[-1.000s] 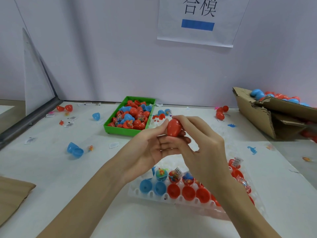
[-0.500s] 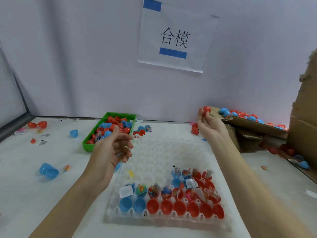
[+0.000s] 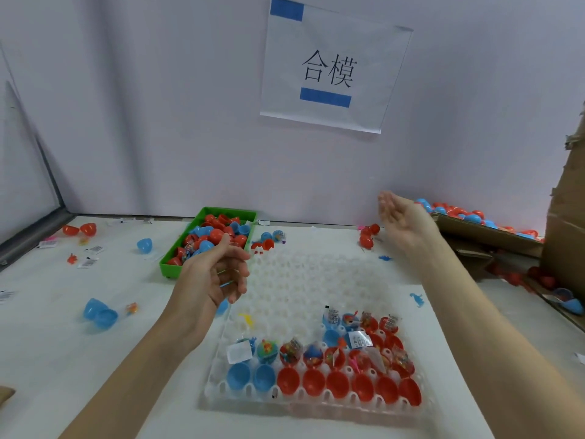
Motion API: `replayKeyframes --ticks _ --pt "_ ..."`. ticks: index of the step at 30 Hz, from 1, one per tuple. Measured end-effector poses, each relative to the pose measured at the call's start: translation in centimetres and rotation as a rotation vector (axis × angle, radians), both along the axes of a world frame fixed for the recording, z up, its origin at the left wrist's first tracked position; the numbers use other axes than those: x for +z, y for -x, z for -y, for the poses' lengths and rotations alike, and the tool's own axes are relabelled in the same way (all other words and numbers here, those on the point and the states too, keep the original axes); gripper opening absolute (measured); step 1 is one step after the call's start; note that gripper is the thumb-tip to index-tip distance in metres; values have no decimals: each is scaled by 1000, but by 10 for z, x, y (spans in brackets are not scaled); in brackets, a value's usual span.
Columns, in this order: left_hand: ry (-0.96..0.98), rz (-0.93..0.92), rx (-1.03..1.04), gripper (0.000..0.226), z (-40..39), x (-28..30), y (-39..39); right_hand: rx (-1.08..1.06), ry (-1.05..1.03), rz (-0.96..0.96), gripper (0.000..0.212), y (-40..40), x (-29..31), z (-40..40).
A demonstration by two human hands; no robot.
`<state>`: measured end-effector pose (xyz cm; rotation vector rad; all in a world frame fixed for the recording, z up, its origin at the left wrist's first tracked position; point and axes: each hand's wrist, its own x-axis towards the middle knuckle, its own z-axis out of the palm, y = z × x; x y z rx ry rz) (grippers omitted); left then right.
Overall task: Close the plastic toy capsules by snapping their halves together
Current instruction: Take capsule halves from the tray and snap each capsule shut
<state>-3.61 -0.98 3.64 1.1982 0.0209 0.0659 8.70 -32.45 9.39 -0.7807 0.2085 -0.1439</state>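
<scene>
A clear dimpled tray (image 3: 304,280) lies on the white table. Its near rows hold open red capsule halves (image 3: 338,383) and blue capsule halves (image 3: 250,377), with toy-filled halves (image 3: 291,354) just behind them. My left hand (image 3: 215,277) hovers over the tray's left edge, fingers loosely curled, holding nothing. My right hand (image 3: 402,221) is raised at the far right, palm open and empty, fingertips blurred, just short of the cardboard box (image 3: 493,236) that holds closed red and blue capsules (image 3: 459,213).
A green bin (image 3: 243,213) of red and blue halves stands behind the tray's left corner. Loose capsules (image 3: 99,313), small toys and paper labels lie scattered on the left of the table. A tall cardboard flap (image 3: 566,223) rises at the right edge.
The red capsule that my right hand pinched near the cardboard box is gone from it, and that hand now spreads open. My left hand stays over the tray's left side.
</scene>
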Motion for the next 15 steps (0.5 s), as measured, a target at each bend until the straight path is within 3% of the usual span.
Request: replayKeyframes --ticks 1,6,8,15 --pt "-10 0 1 44 0 0 0 85 180 1 34 9 -6 -6" --pt "-33 -3 -4 42 1 -1 0 372 1610 265 9 67 -50 -23" --pt "-38 -7 -3 42 1 0 1 473 1796 241 7 75 -50 -25" --pt "-47 -21 -17 41 5 1 2 682 2005 163 25 86 -50 -34"
